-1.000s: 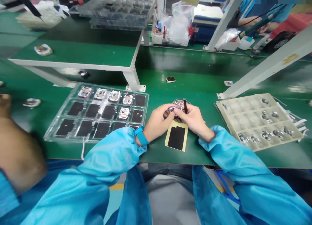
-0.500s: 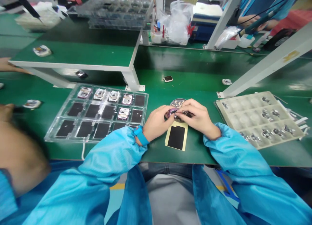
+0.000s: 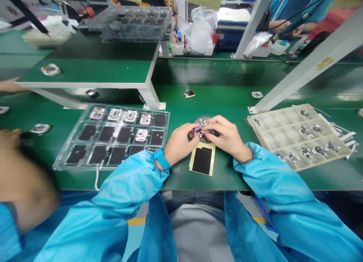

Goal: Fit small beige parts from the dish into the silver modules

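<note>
Worktop (image 3: 227, 179): green and glossy, running beneath both hands; directions are from them, 12 o'clock pointing away.
Room: a raised green shelf (image 3: 113, 71) at 10 o'clock, a slanting white post (image 3: 300, 65) at 2, a co-worker's arm (image 3: 28, 186) toward 9.
Clear tray (image 3: 55, 165): 9 o'clock, five watch cases in its pockets.
Beige tray (image 3: 272, 122): 3 o'clock, bearing small metallic parts.
Black rectangle (image 3: 202, 160): on yellow backing, 6 o'clock, near.
Purple watch case (image 3: 196, 131): between the hands, over a round dish (image 3: 203, 117).
Left hand (image 3: 180, 141): fingers curled, pinching the case.
Right hand (image 3: 227, 137): fingers bent inward, tips at the case's 3 o'clock edge; cannot tell what they pinch.
</note>
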### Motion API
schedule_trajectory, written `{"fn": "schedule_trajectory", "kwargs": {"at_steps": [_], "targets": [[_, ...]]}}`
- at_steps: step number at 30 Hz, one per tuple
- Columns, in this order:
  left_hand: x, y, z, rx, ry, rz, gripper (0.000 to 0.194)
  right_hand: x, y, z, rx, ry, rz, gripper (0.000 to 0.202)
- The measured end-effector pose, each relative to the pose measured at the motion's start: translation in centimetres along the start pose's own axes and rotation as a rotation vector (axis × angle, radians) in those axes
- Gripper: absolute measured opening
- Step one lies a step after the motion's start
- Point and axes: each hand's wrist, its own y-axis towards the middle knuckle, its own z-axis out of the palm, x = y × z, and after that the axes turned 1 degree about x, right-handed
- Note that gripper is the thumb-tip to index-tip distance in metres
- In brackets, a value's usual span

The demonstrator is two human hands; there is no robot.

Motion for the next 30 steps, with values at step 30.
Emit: {"fn": "schedule_trajectory", "kwargs": {"at_steps": [30], "targets": [[0.16,0.01,-0.10,0.013,0.005,-0.014,0.023,-0.19,-0.15,-0.08,-0.004,0.068,0.017,0.016]]}}
